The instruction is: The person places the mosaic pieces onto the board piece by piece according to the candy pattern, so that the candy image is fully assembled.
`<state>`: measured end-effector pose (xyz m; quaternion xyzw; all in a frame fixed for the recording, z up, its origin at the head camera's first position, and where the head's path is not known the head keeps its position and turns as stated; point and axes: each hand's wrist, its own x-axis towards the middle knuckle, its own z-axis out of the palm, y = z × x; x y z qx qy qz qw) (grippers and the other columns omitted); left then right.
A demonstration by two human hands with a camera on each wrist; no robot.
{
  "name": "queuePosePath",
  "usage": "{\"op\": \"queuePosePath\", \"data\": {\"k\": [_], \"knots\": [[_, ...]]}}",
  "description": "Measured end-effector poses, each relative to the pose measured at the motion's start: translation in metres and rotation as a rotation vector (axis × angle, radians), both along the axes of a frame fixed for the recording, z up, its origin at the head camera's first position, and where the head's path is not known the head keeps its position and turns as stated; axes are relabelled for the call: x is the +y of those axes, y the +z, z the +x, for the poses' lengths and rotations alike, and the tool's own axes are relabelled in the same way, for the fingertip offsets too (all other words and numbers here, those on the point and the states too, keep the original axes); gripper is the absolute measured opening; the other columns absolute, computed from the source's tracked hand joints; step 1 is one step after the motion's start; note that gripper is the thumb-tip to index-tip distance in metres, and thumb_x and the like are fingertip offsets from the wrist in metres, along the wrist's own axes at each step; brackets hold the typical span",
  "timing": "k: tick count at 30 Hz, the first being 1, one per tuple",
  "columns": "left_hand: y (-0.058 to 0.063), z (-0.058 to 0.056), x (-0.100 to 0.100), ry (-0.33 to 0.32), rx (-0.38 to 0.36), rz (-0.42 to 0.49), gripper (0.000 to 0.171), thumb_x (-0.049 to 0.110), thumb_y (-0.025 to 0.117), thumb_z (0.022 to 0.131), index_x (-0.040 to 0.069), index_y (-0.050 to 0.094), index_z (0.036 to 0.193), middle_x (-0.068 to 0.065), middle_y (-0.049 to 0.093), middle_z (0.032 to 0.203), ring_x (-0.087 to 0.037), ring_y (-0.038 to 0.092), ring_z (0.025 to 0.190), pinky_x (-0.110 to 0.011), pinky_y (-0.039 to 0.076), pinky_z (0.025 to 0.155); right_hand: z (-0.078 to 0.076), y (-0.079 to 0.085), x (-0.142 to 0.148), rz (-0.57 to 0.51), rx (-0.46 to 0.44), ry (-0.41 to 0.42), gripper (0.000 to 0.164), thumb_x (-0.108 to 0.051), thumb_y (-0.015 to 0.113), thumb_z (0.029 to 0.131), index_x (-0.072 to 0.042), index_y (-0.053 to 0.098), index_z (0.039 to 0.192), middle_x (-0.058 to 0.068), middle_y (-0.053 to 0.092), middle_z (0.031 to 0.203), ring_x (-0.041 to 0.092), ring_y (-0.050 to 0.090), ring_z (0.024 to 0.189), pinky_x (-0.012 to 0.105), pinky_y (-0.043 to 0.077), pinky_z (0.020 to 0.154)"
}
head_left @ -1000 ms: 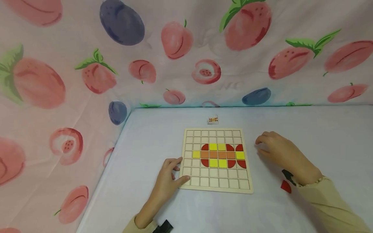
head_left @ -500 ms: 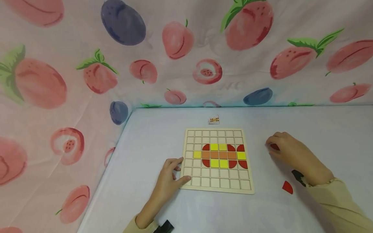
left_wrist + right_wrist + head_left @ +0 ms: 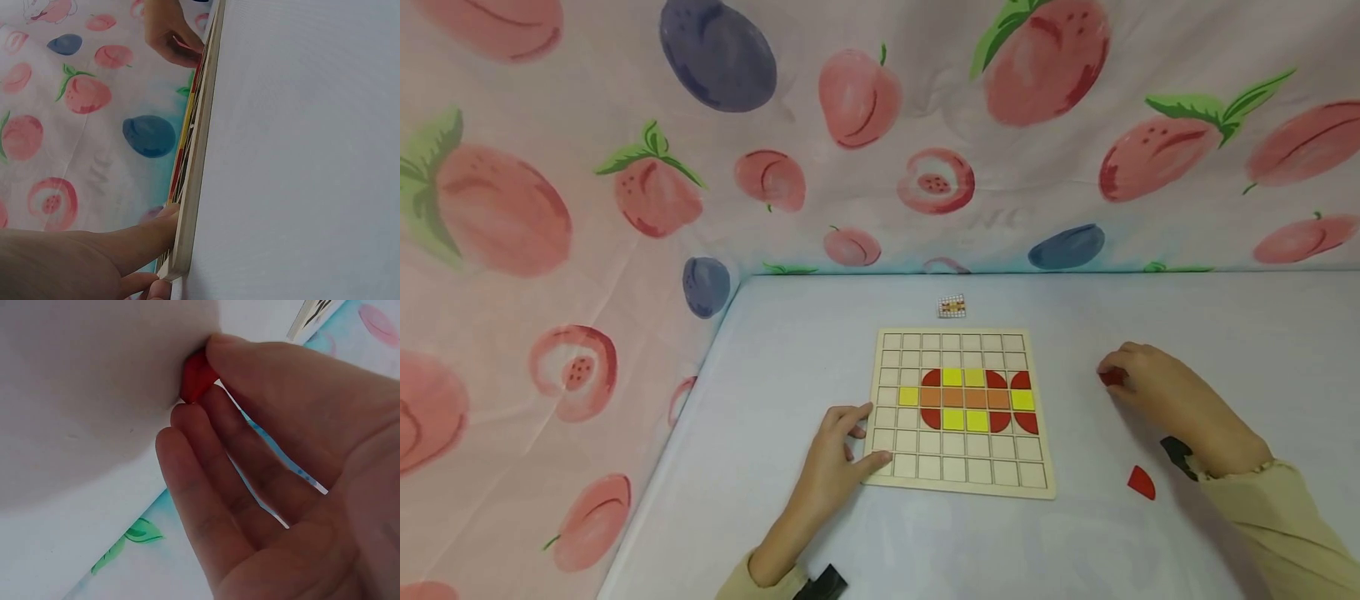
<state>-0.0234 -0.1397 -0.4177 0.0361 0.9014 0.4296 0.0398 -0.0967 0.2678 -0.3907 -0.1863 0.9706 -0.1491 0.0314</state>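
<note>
A square wooden grid board lies on the table, with yellow and orange square tiles and red quarter-circle tiles set in its middle rows. My left hand grips the board at its lower left, thumb over the corner and forefinger at the left edge. In the left wrist view, the thumb and fingers of that left hand are close around the board's corner. Right of the board, my right hand pinches a red tile between thumb and fingertips, low over the table. Its fingers partly hide the tile.
Another red quarter-circle tile lies on the table between the board and the right sleeve. A small pattern card sits behind the board. Fruit-printed cloth hangs at the back and left.
The right hand has moved rightward, away from the board, and a red tile now shows in its fingers. The left hand keeps its place on the board.
</note>
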Motion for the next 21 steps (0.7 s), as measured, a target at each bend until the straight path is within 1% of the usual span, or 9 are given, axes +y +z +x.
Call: {"op": "queuePosePath", "data": {"k": [4,9,12,17,21], "knots": [[-0.0005,-0.0003,0.0001,0.000,0.001,-0.002,0.067,0.020,0.085,0.079,0.004,0.057,0.137,-0.009,0.054,0.123,-0.014,0.045,0.078,-0.021,0.041,0.066,-0.0003,0.0003,0.0001,0.000,-0.007,-0.004,0.018,0.004,0.079,0.076,0.005,0.071,0.092,0.011,0.066,0.085,0.027,0.062,0.078,0.048,0.055,0.076],[0.0008,0.0001,0.0004,0.004,-0.005,-0.006,0.067,0.020,0.085,0.079,0.004,0.057,0.137,-0.008,0.054,0.122,-0.013,0.045,0.078,-0.020,0.041,0.066,0.0005,-0.0004,-0.0003,-0.006,0.029,0.009,0.015,0.006,0.077,0.077,0.006,0.071,0.090,0.011,0.066,0.083,0.027,0.062,0.076,0.047,0.055,0.074],[0.0013,0.0005,0.0002,0.003,0.000,-0.006,0.066,0.019,0.085,0.079,0.004,0.057,0.137,-0.007,0.054,0.122,-0.013,0.044,0.077,-0.020,0.041,0.066,0.0007,0.0002,-0.0017,-0.013,0.037,-0.001,0.013,0.006,0.075,0.078,0.008,0.071,0.090,0.012,0.067,0.083,0.027,0.062,0.076,0.048,0.055,0.074],[0.0012,0.0007,-0.0001,-0.004,0.012,-0.011,0.066,0.020,0.085,0.079,0.004,0.057,0.137,-0.008,0.054,0.122,-0.013,0.044,0.077,-0.021,0.041,0.065,0.0011,0.0036,-0.0037,-0.022,-0.001,-0.040,0.010,0.006,0.072,0.080,0.006,0.072,0.090,0.012,0.069,0.084,0.028,0.063,0.077,0.048,0.055,0.075],[0.0006,0.0003,-0.0002,-0.006,0.014,-0.017,0.066,0.020,0.084,0.079,0.003,0.057,0.137,-0.008,0.054,0.121,-0.012,0.044,0.076,-0.021,0.041,0.065,0.0011,0.0066,-0.0084,-0.018,-0.034,-0.070,0.013,0.007,0.075,0.080,0.004,0.072,0.092,0.012,0.070,0.084,0.029,0.064,0.079,0.049,0.056,0.076]]}}
